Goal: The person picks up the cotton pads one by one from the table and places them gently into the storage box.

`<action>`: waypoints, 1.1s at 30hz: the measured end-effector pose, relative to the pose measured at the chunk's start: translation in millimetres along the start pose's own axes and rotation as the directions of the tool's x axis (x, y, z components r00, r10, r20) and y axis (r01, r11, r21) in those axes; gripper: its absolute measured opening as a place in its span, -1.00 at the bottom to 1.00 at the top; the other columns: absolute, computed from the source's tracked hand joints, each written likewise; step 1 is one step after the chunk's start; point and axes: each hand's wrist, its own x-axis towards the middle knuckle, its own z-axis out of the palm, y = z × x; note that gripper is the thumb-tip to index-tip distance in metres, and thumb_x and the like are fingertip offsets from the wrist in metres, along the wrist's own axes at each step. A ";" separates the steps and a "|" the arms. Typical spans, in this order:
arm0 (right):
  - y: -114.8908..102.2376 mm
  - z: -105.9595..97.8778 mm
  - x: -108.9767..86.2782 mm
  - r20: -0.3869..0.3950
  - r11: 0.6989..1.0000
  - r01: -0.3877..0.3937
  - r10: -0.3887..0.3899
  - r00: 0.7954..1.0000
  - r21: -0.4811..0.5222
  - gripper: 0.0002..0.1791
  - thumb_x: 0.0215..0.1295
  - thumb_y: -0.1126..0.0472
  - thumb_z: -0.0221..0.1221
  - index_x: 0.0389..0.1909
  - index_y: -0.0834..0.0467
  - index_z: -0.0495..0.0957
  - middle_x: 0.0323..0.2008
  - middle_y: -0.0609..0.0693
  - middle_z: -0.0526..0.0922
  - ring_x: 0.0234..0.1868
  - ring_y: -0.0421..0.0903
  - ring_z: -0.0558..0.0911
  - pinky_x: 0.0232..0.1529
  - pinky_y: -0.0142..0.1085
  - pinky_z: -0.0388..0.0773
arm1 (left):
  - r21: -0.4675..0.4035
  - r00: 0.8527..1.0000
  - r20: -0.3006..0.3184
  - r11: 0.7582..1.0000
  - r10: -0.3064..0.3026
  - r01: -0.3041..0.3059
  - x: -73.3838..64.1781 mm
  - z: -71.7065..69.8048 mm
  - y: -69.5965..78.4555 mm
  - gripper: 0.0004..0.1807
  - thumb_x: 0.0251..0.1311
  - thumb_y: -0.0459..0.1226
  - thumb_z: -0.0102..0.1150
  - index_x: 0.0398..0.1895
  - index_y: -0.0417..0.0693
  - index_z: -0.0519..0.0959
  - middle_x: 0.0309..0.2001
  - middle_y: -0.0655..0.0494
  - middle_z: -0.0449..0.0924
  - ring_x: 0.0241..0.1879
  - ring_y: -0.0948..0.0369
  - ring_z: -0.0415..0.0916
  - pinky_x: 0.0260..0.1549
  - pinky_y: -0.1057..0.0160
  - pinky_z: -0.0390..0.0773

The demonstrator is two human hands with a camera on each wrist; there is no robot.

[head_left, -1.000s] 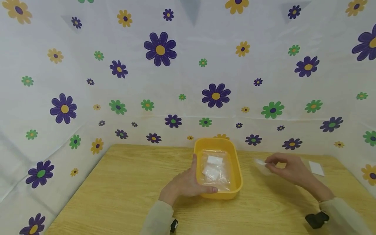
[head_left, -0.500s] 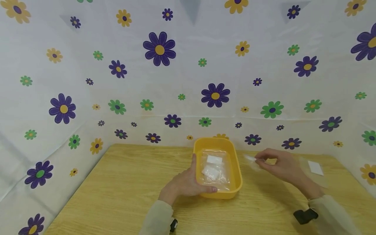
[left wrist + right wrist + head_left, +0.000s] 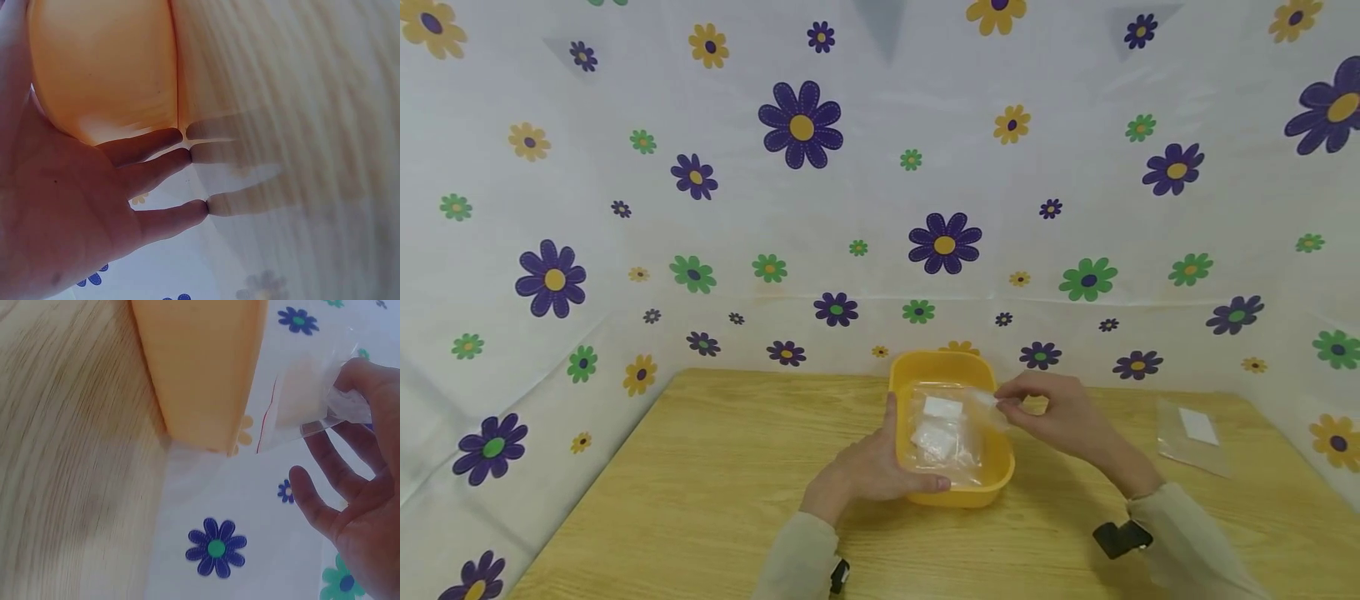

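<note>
A yellow plastic tub (image 3: 958,498) stands near the table's back edge, with clear zip bags (image 3: 936,437) holding white pieces lying inside. My left hand (image 3: 868,467) rests against the tub's near left corner, thumb along the front rim. In the left wrist view its straight fingers (image 3: 165,219) reach down beside the tub wall, tips at the table. My right hand (image 3: 1052,412) pinches another clear zip bag (image 3: 300,403) between thumb and forefinger, the remaining fingers loose. This bag has a red line near one edge and a pale piece inside. It overlaps the tub's right rim in the head view.
One more clear bag with a white piece (image 3: 1198,427) lies on the wooden table (image 3: 715,483) to the right. A white flowered cloth (image 3: 850,125) hangs behind and at both sides of the table.
My right hand has moved left with the pinched zip bag, from over the table at right to the tub's right rim. The left hand and the tub have stayed in place.
</note>
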 end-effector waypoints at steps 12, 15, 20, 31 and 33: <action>-11.8 37.8 22.4 0.107 0.999 0.026 -0.022 0.994 -0.035 -0.85 0.24 0.29 0.41 -0.18 0.05 0.76 -0.28 -0.20 0.77 -0.25 -0.30 0.62 -0.13 -0.22 0.74 | 0.056 1.000 0.002 0.998 -0.005 0.005 -1.4 -4.6 2.0 0.59 -0.14 0.50 0.35 0.64 0.17 -0.58 0.61 -0.17 0.10 0.47 -0.21 0.31 0.40 -0.29 0.37; -12.5 46.6 26.1 0.146 0.996 0.039 -0.027 0.989 -0.077 -0.86 0.26 0.25 0.41 -0.18 0.06 0.76 -0.27 -0.19 0.77 -0.26 -0.29 0.62 -0.12 -0.27 0.73 | 0.062 1.000 0.002 0.998 -0.010 0.010 -1.2 -5.1 2.2 0.59 -0.14 0.51 0.34 0.64 0.18 -0.59 0.62 -0.16 0.10 0.47 -0.21 0.31 0.40 -0.29 0.37; -11.0 58.1 29.2 0.211 0.988 0.050 -0.019 0.977 -0.144 -0.88 0.28 0.21 0.40 -0.18 0.05 0.75 -0.27 -0.16 0.77 -0.27 -0.27 0.63 -0.15 -0.34 0.70 | 0.054 1.000 0.013 0.998 -0.022 0.022 -1.8 -3.8 2.3 0.59 -0.14 0.51 0.34 0.64 0.18 -0.58 0.61 -0.17 0.11 0.47 -0.22 0.31 0.40 -0.29 0.36; -16.1 70.1 31.4 0.387 0.956 -0.072 0.184 0.904 -0.285 -0.70 0.16 -0.08 0.48 -0.13 -0.09 0.76 -0.23 -0.21 0.72 -0.29 -0.28 0.55 -0.08 -0.23 0.62 | 0.074 0.999 0.012 0.997 -0.030 0.029 -0.8 -1.4 1.7 0.58 -0.13 0.51 0.32 0.64 0.16 -0.57 0.61 -0.15 0.11 0.47 -0.20 0.32 0.40 -0.26 0.39; -19.7 71.8 32.1 0.409 0.943 -0.078 0.214 0.887 -0.324 -0.64 0.12 -0.16 0.49 -0.10 -0.11 0.77 -0.18 -0.19 0.72 -0.24 -0.25 0.56 0.01 -0.12 0.61 | 0.076 0.999 0.013 0.997 -0.034 0.033 -0.7 -1.4 1.1 0.58 -0.13 0.52 0.31 0.64 0.17 -0.58 0.62 -0.14 0.11 0.47 -0.19 0.32 0.39 -0.26 0.39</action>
